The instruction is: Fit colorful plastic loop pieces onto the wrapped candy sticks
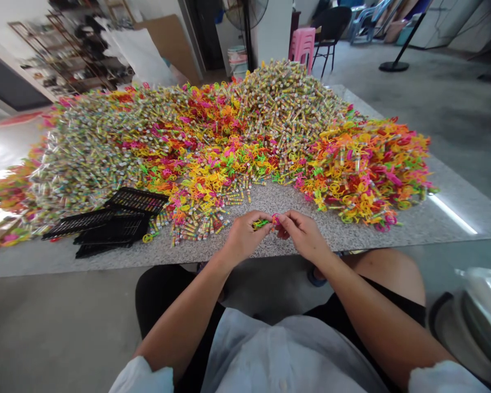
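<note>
My left hand [247, 236] is closed, thumb and fingers pinched together around small plastic pieces [260, 224] in green and yellow. My right hand [301, 233] pinches a small pink plastic piece [276, 219] that also touches the left fingertips. Both hands meet just above the front edge of the speckled stone table [335, 232]. The exact shape of the held pieces is partly hidden by my fingers. Beyond the hands lies a scatter of short printed tubes with pale ends [207, 225], mixed with yellow and orange plastic pieces [204, 180].
Large heaps of printed tubes [286, 103] and a pile of bright plastic pieces [368, 169] cover the table's far side. Black slotted trays [114, 229] lie stacked at the left. Pink stools [303, 43], a black chair [333, 27] and a fan [245, 13] stand behind.
</note>
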`<state>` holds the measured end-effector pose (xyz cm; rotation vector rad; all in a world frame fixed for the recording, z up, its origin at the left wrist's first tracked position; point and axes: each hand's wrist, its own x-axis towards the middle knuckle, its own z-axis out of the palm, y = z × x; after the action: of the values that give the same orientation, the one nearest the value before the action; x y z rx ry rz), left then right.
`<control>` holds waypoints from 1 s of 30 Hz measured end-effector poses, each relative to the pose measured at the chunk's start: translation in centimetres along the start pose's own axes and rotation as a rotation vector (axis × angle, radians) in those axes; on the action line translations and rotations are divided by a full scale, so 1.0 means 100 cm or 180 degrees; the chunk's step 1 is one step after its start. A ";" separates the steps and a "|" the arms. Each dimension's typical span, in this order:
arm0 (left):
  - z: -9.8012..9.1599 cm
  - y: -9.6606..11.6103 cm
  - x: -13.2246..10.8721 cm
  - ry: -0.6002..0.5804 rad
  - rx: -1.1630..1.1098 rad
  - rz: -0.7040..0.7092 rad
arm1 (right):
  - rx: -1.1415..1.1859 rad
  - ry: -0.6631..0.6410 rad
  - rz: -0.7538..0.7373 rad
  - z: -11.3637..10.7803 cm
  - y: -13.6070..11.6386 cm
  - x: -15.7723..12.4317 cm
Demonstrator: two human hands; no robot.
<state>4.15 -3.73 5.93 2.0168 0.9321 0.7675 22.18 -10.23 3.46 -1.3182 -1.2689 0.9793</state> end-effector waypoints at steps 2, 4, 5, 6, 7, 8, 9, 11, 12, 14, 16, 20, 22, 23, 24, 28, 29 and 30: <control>0.000 -0.001 0.000 0.0009 0.0027 -0.0015 | 0.0118 -0.0041 0.0043 0.000 0.000 0.001; 0.000 -0.002 -0.001 0.0014 0.0056 -0.0045 | 0.0233 -0.0083 0.0080 0.000 0.001 0.001; 0.000 -0.002 -0.001 0.0005 0.0069 -0.0052 | 0.0252 -0.0087 0.0082 0.000 0.001 0.002; 0.000 -0.002 -0.001 -0.0009 0.0081 -0.0050 | 0.0241 -0.0081 0.0074 0.000 0.001 0.002; 0.000 -0.002 -0.001 -0.0023 0.0090 -0.0040 | 0.0202 -0.0071 0.0059 0.000 0.002 0.002; 0.000 -0.002 0.000 -0.0036 0.0100 -0.0026 | 0.0139 -0.0058 0.0039 -0.001 0.002 0.001; 0.000 -0.002 0.000 -0.0042 0.0109 -0.0010 | 0.0056 -0.0045 0.0013 -0.001 0.001 0.001; -0.001 -0.001 0.000 -0.0051 0.0116 0.0013 | -0.0161 -0.0006 -0.0053 -0.001 0.000 0.000; -0.001 -0.001 0.000 -0.0060 0.0113 0.0018 | -0.0285 0.0018 -0.0093 -0.001 0.000 -0.001; -0.001 0.000 0.000 -0.0077 0.0111 0.0023 | -0.0503 0.0055 -0.0167 -0.001 -0.003 -0.002; -0.001 0.000 0.000 -0.0078 0.0134 0.0042 | -0.0641 0.0076 -0.0230 -0.001 -0.005 -0.004; 0.004 -0.001 -0.002 0.0053 0.0291 0.0182 | -0.0917 0.0172 -0.0462 0.002 -0.007 -0.007; 0.008 -0.003 -0.004 0.0207 0.0439 0.0257 | -0.1070 0.0241 -0.0624 0.004 -0.007 -0.009; 0.010 -0.004 -0.006 0.0276 0.0518 0.0298 | -0.1135 0.0277 -0.0702 0.004 -0.006 -0.010; 0.012 -0.005 -0.007 0.0333 0.0586 0.0352 | -0.1191 0.0309 -0.0779 0.005 -0.006 -0.010; 0.015 -0.006 -0.010 0.0517 0.0674 0.0578 | -0.1336 0.0429 -0.1068 0.009 -0.004 -0.013; 0.015 -0.006 -0.010 0.0554 0.0645 0.0614 | -0.1351 0.0446 -0.1135 0.010 -0.004 -0.014; 0.015 -0.005 -0.010 0.0585 0.0604 0.0643 | -0.1365 0.0459 -0.1196 0.011 -0.003 -0.015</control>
<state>4.54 -4.88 4.50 2.2603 0.9435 1.0220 20.86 -11.65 3.49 -1.3698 -1.5957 0.3525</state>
